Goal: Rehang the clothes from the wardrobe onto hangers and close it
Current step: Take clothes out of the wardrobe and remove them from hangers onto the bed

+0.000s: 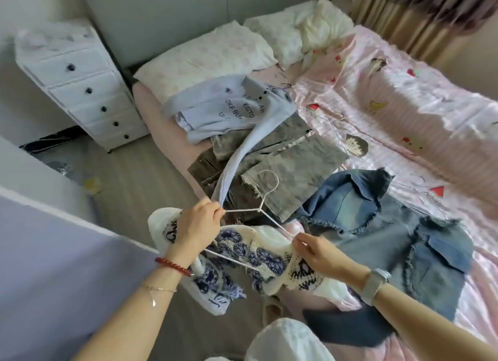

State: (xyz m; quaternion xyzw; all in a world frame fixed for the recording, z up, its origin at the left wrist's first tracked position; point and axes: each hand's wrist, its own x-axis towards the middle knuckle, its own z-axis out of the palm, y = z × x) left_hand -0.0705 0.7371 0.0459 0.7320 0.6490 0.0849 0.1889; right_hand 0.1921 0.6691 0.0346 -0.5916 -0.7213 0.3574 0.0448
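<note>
The person is standing by the bed and putting a white and blue knit top onto a thin white hanger. The left hand is pinching one end of the hanger and also seems to be catching the sleeve of the pale blue sweatshirt. The right hand is pinching the top's edge where it meets the hanger's other arm. The top is hanging between both hands, over the edge of the bed.

I think the next move is pulling the top's shoulder over that hanger arm and letting the blue sleeve go.

The grey shorts and the denim vest are waiting on the bed. The wardrobe itself is hard to see; only a white panel is showing at the left. The fingertips are partly hiding in the knit.
</note>
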